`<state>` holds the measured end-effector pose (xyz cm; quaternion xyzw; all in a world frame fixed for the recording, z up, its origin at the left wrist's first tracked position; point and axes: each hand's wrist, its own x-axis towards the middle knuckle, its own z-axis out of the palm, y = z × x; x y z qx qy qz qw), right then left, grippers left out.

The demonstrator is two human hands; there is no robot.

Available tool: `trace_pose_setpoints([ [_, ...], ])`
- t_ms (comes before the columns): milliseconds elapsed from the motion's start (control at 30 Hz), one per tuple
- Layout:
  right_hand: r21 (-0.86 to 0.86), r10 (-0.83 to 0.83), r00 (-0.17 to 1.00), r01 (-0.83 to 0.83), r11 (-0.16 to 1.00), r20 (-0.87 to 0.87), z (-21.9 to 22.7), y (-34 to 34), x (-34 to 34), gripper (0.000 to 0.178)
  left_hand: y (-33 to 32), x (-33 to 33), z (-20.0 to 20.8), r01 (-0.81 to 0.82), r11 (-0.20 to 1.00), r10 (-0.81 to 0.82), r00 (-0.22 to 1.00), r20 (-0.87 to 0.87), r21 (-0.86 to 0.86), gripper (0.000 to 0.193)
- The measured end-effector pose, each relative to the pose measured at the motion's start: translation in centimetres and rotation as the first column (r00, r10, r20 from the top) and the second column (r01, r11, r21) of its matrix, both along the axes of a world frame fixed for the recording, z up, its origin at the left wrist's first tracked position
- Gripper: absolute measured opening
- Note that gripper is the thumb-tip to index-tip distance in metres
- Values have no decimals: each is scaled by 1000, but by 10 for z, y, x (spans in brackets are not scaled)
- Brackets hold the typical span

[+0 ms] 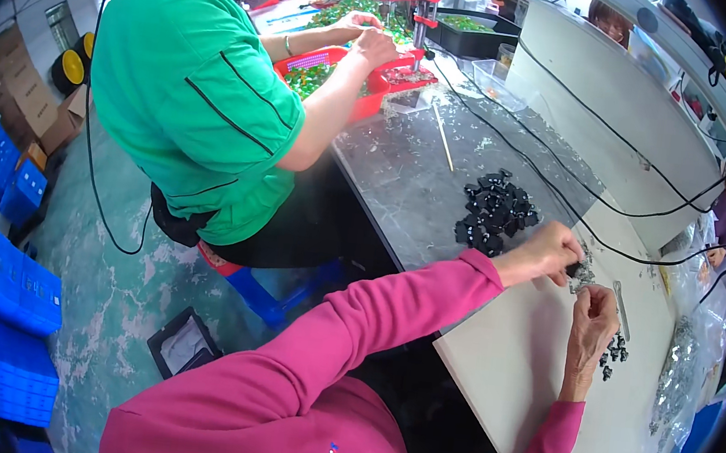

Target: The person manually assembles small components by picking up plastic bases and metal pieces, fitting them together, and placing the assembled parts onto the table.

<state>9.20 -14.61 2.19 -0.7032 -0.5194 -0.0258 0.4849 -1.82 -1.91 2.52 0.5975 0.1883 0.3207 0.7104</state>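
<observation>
Dozens of small black parts (pixel 495 212), irregular in outline, lie in a loose heap on the grey stretch of the table (pixel 402 191), just beyond the left wrist, while a scatter of tiny silvery pieces (pixel 585 273) lies close by the fingers. The left hand (pixel 546 253) reaches across from the left, wrist bent and fingers curled downward, and the right hand (pixel 593 326) stands nearly upright facing it, thumb and forefinger drawn close. Both fingertips are too small and partly hidden, so I cannot tell whether either hand is pinching a piece.
</observation>
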Motion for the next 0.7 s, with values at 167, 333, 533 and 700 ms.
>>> trace_pose_setpoints([
  [167, -20, -12, 999, 13, 1000, 48, -1, -2, 15, 9, -13, 32, -4, 112, 991, -116, 992, 44, 76, 15],
  [333, -83, -60, 992, 69, 994, 110, -1, -7, 27, 7, -18, 45, -14, 173, 983, -179, 979, 93, 66, 13],
  [533, -109, -27, 989, 43, 993, 144, -2, -9, 28, 6, -17, 41, -19, 239, 969, -227, 959, 169, -56, 12],
  [700, -128, -6, 988, 26, 991, 157, -2, -9, 29, 6, -17, 42, -23, 239, 964, -217, 961, 173, -119, 19],
])
